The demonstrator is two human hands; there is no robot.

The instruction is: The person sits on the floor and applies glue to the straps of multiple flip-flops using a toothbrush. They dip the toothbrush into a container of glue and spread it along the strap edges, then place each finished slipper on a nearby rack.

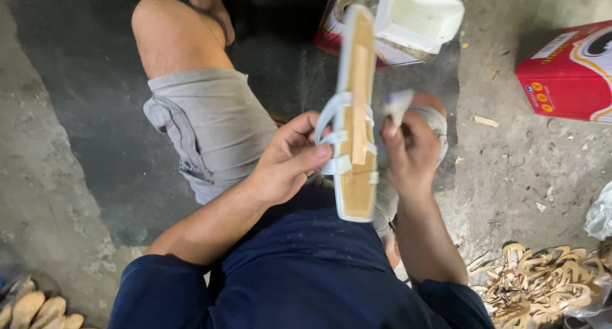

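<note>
The left hand (288,160) is closed around a sandal sole (356,115), thumb pressed on the white straps (336,138) at the sole's left edge and fingers curled behind, so the sole stands nearly upright in front of the person's lap, tan underside toward the camera, one end pointing up and away and the other down toward the dark blue shirt (299,265). A narrow tan strip runs lengthwise down the middle of that face, and the white straps wrap over both edges near the lower half. The right hand (411,154) sits just beside the sole's right edge, fingers pinched together on a small pale wad (398,105), perhaps cloth or paper, which sticks up above the knuckles; whether the fingertips also touch the sole cannot be told. Both forearms come up from the blue sleeves. Under the hands lie the person's grey shorts (210,122) and bare knees, over a rough concrete floor (529,170). Beyond the top of the sole stands a white plastic container (421,14) resting on a red and white box (331,33); a red carton (567,71) lies at the right. A heap of tan cut-out pieces (542,287) fills the lower right corner, and several tan soles (38,310) lie at the lower left.
</note>
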